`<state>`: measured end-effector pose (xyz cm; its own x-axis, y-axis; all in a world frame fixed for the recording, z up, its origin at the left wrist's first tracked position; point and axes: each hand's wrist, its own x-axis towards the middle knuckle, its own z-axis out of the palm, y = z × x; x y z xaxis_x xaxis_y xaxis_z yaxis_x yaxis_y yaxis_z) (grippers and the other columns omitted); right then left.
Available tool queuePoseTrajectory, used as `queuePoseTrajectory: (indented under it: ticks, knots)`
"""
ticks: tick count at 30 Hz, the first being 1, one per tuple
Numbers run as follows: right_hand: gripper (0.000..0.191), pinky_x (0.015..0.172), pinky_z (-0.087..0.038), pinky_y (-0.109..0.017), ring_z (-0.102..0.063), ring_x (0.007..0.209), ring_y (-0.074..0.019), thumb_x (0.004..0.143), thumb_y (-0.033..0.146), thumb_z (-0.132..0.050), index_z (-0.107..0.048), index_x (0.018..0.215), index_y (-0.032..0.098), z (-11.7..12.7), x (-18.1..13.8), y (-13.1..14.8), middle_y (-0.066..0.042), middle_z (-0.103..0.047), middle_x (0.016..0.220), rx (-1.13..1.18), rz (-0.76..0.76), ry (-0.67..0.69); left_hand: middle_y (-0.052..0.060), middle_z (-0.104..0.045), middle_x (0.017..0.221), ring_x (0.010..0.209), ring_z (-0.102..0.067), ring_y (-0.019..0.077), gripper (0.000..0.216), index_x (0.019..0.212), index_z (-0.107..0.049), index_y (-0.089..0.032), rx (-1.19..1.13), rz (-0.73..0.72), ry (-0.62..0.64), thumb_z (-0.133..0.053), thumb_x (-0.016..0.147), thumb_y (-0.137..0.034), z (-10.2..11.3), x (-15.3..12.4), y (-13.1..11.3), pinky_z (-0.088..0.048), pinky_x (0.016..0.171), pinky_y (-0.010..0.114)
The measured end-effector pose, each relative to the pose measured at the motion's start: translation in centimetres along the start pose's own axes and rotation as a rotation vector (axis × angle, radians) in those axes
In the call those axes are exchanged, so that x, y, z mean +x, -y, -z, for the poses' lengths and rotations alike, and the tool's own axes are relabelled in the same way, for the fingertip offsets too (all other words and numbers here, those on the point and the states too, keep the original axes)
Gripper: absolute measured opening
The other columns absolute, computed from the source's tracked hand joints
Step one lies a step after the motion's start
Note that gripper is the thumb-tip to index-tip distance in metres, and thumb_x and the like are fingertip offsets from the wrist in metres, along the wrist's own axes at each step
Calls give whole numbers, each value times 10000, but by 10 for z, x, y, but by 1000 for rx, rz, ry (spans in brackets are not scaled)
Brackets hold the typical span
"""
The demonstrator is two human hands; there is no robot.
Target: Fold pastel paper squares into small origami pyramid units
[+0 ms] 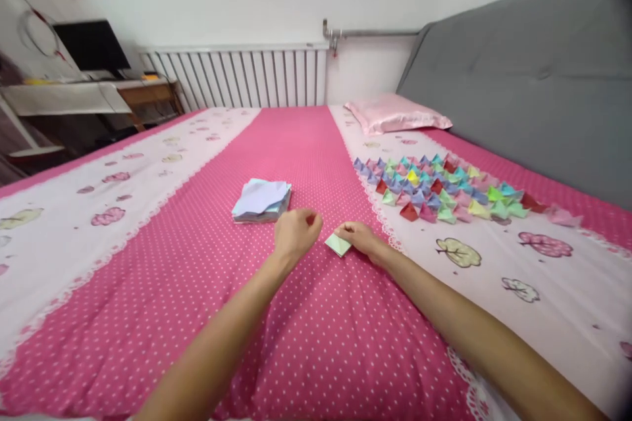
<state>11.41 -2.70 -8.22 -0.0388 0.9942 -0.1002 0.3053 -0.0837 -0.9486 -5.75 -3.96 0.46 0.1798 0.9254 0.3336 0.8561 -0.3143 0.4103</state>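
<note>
A small folded square of pale green paper [338,245] lies low over the pink dotted bedspread, one corner pinched in the fingers of my right hand [363,239]. To its left, apart from the paper, my left hand [297,233] is raised a little with its fingers curled together; nothing shows in them. Just beyond my left hand is a stack of loose paper squares [261,200], with a lavender sheet on top and pale blue ones under it.
Rows of small folded paper boats [434,187] in many colours stand on the right of the bedspread [296,138]. Behind them lie a pink pillow [395,113] and a grey headboard [533,66]. A white radiator [241,79] lines the wall; a desk with a monitor [91,46] stands far left.
</note>
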Motion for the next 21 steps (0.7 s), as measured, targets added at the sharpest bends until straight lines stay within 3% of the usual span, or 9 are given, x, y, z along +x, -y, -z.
queuePoseTrajectory:
  ticks: [3,7,12,21]
  knots:
    - [212,573,-398,-229,-548,638,-138,744,371,-599,-635,722,163,0,-3,-7,2,-620,664,-35,52,-16,32,-661,649,583,-551,129,198,716,-686,-165,-64,-56,82,-494,725,-216,-22,14,-6,-359,573,231]
    - [215,541,-355,-226,-514,587,-122,759,376,-580,-653,709,180,4,-8,-7,2,-607,637,-222,180,-62,31,-667,664,580,-553,133,195,775,-700,-164,-140,-79,250,-525,689,-170,-48,3,1,-381,558,232]
    - [165,508,-370,-214,-480,534,-91,715,269,-620,-647,848,174,8,-15,-1,7,-589,685,-285,214,-178,39,-659,697,576,-534,124,231,803,-711,-149,-161,-186,341,-510,697,-105,-59,-9,5,-394,578,238]
    - [253,552,-449,-215,-543,585,-88,697,139,-625,-673,946,143,26,-30,10,-12,-628,729,-266,87,85,49,-623,754,614,-517,127,222,901,-701,-139,-162,-211,404,-565,734,-191,-62,-7,8,-388,582,240]
